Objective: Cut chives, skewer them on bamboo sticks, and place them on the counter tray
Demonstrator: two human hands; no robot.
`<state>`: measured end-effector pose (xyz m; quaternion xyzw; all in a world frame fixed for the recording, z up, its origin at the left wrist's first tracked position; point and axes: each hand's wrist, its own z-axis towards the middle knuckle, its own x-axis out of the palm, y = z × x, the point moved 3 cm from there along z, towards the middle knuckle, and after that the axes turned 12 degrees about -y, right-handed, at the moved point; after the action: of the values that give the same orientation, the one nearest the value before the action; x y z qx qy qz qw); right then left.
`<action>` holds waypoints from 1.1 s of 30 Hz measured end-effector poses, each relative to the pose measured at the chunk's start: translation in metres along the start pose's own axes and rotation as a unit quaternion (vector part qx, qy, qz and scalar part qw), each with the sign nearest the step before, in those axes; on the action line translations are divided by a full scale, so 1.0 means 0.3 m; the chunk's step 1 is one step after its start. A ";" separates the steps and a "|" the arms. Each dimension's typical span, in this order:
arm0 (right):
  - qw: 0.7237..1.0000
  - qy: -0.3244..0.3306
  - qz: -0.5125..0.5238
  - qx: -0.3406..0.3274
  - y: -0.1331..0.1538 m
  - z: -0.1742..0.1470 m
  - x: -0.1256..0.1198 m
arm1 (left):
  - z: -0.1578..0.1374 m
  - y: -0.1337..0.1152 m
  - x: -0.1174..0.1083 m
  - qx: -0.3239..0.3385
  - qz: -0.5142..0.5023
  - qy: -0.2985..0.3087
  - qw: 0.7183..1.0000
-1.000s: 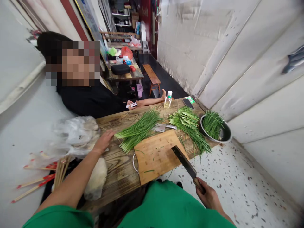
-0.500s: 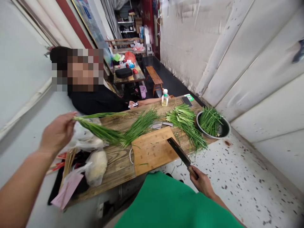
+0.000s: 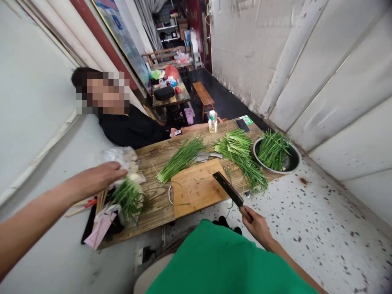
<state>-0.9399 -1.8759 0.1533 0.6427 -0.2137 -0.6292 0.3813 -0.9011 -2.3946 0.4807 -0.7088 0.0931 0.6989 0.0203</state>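
Observation:
At the left, my left hand [image 3: 108, 174] is closed on a bunch of garlic chives [image 3: 129, 199], whose leafy ends hang over the bags at the table's left end. My right hand [image 3: 256, 224] grips the wooden handle of a cleaver [image 3: 229, 189], its dark blade lying over the right side of the wooden cutting board [image 3: 196, 190]. A few green scraps lie on the board. Behind it rests a pile of chives [image 3: 180, 159], and a larger chive pile [image 3: 240, 157] is to its right. A second knife [image 3: 209, 156] lies between the piles.
A metal bowl [image 3: 296, 160] of chives stands at the table's right end. A bottle [image 3: 212, 122] and a dark phone-like slab [image 3: 242, 125] are at the far edge. Across the table sits a person [image 3: 131, 126] in black holding a phone. Chopsticks [image 3: 100, 201] and plastic bags [image 3: 121, 157] crowd the left end.
The chives in my left hand have swung from stretching rightward over the table to hanging downward, clear of the pile behind the board. My right hand still holds the cleaver, nearly unmoved.

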 end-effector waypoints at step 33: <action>0.990 0.089 0.011 0.107 0.289 0.060 0.191 | 0.450 -0.608 1.151 -0.027 -0.100 -0.120 0.987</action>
<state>-0.9328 -1.9768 0.1835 0.7310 -0.2515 -0.5388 0.3349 -1.0030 -2.2299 0.1158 -0.6260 -0.0004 0.7755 0.0818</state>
